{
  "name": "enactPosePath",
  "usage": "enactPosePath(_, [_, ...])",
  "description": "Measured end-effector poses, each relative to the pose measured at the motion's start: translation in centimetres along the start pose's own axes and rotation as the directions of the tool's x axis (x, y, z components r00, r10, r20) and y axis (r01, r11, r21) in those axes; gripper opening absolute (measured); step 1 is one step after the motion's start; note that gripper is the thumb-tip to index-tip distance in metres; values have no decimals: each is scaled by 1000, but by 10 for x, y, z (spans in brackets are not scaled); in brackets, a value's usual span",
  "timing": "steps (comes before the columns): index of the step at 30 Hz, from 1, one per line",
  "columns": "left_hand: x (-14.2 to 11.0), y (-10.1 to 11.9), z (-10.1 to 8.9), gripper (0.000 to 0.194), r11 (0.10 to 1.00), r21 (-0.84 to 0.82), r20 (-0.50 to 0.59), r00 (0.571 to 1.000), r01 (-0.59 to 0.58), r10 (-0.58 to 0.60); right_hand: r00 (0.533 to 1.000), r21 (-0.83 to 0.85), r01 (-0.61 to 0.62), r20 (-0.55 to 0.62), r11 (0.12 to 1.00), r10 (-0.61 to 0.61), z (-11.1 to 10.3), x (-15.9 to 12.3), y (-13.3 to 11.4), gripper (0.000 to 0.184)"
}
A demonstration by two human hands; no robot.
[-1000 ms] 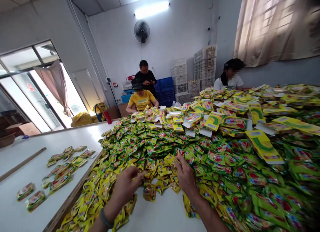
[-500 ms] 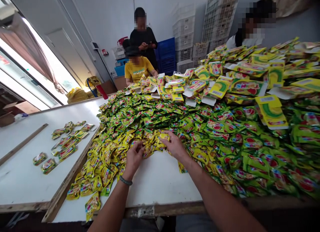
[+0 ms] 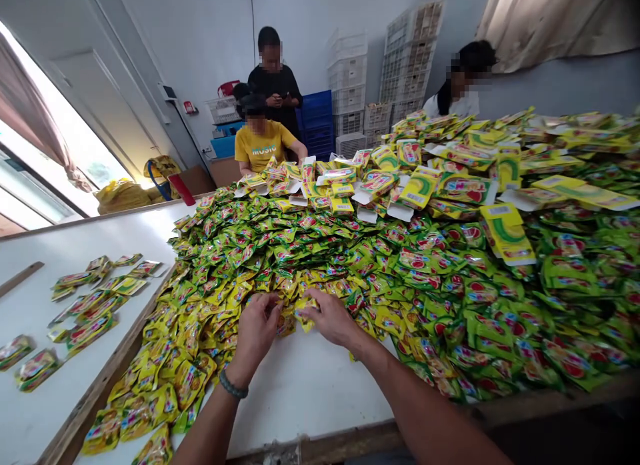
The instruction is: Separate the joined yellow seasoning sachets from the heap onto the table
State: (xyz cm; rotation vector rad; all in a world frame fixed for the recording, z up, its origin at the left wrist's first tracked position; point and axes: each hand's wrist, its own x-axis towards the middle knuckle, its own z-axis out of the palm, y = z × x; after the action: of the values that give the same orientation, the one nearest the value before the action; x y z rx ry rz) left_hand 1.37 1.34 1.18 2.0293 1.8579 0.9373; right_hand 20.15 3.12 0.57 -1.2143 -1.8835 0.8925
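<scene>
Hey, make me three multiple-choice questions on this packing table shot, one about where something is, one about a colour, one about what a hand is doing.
1. Where do the flat printed cartons lie?
A. On top of the sachet pile, toward the far side
B. On the floor by the door
C. Under the near table edge

2. What colour is the shirt of the seated person at the far end of the table?
A. Red
B. Yellow
C. White

3. What is the right hand doing?
A. Resting flat on bare tabletop
B. Pinching a yellow sachet at the pile's near edge
C. Holding a blue crate

Answers:
1 A, the cartons sit on the heap beyond the loose sachets.
2 B, the shirt is yellow with light lettering.
3 B, its fingers close on a sachet beside the left hand.
</scene>
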Motion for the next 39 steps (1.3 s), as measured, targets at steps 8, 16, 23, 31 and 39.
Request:
enactPosePath(8, [63, 31, -11, 30, 852, 443, -107, 927, -280, 360, 917, 94, -44, -390, 995, 78, -19, 10, 5, 27])
enactPosePath(16, [97, 18, -17, 22, 804, 477, -130, 876, -356, 465, 927, 102, -11, -371, 995, 48, -13, 8, 2, 29])
enactPosePath(23, [77, 31, -58, 27, 976, -113, -386, 913, -187, 130, 962, 184, -39, -260, 982, 87, -16, 8, -2, 30])
enactPosePath(31, [2, 4, -5, 37, 367, -879, 171, 921, 303, -351, 982, 381, -106, -107, 918, 158, 2, 8, 10, 42])
enactPosePath(39, [-6, -4, 14, 36, 247, -880, 315, 889, 405, -333, 993, 160, -107, -37, 981, 114, 16, 6, 6, 26])
